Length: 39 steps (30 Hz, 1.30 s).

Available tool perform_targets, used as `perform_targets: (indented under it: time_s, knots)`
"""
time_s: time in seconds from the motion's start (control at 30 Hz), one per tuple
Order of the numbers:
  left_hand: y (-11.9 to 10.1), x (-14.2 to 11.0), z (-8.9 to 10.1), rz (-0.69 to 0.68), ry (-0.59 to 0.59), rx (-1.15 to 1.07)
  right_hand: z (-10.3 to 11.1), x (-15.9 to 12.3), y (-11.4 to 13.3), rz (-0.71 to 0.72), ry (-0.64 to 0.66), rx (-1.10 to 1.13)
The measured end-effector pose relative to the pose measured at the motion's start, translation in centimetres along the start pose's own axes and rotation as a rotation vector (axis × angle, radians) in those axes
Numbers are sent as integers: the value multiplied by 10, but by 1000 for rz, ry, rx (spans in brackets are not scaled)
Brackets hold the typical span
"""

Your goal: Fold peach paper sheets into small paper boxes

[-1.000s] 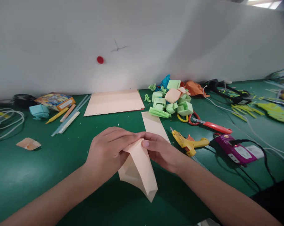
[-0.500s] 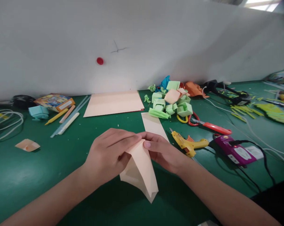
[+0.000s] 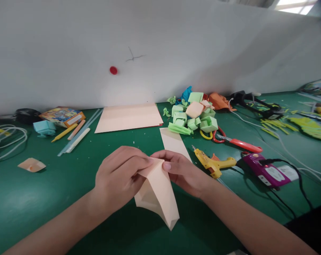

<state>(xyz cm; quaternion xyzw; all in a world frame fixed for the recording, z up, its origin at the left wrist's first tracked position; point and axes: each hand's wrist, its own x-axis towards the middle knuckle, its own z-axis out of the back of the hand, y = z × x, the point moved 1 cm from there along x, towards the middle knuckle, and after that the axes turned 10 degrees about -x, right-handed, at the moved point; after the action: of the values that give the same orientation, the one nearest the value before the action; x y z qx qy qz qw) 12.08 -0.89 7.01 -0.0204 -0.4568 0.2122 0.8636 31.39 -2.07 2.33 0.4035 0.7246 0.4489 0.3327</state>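
Note:
Between my two hands is a folded piece of peach paper, its creased lower part hanging toward me with an open hollow on the left side. My left hand pinches its upper left edge, the thumb and fingers closed. On the upper right edge, my right hand grips the paper, its thumb on the near face and its fingers behind. Beyond my right hand lies a peach paper strip, partly covered by that hand. The fingertips behind the paper are hidden.
Peach sheets lie against the wall. Folded green paper pieces are heaped behind the red-handled scissors. A yellow glue gun and a purple power box with cables stand right. Left are crayons, glue sticks and a paper scrap.
My left hand's fingers have slid a little left along the top edge, so more of the paper's top shows between the hands. The right hand keeps its grip.

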Motion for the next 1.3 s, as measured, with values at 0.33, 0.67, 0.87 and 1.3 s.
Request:
perform_targets:
  time_s: [0.33,0.67,0.87,1.3]
  knots:
    - [1,-1,1,-22,3,28,0,-2,2,31,-27,-32]
    - [14,1,-1,34,126,127,2,-2,3,40,-65,-19]
    - [17,-3,0,-37,94,194,4,-2,1,42,-55,-28]
    - [11,4,0,5,153,153,2,2,-2,14,-70,1]
